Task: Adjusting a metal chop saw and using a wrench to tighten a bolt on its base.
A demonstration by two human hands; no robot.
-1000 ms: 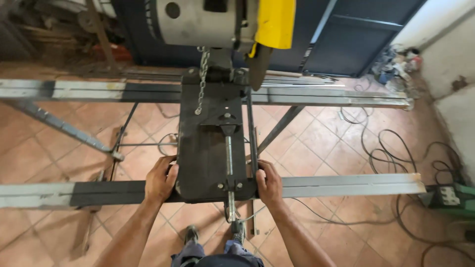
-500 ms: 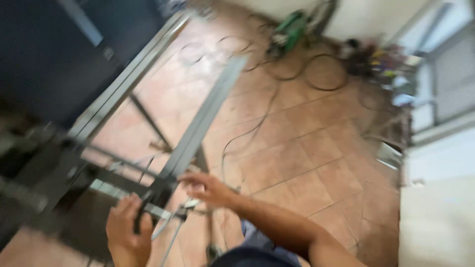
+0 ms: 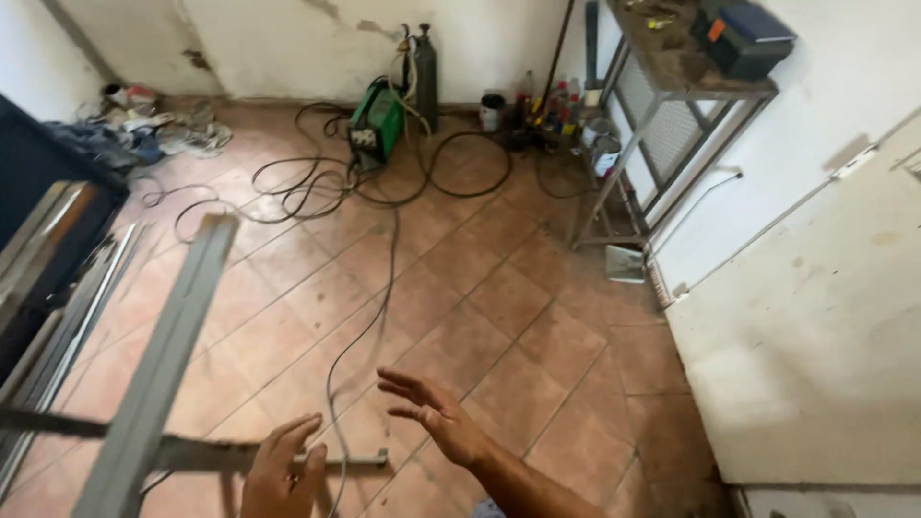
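1. While both hands hang free, the left hand (image 3: 283, 470) spreads open above the dark crossbar (image 3: 240, 453), gripping nothing.
2. Right hand (image 3: 436, 414) is open, empty, over the tiled floor (image 3: 537, 317).
3. Grey metal bar (image 3: 158, 369) lies just left.

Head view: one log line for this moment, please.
left hand: open, near steel bar | right hand: open, empty, over floor | cable below

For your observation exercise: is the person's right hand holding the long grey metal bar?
No: the right hand hovers open with spread fingers above the tiled floor, apart from the long grey metal bar.
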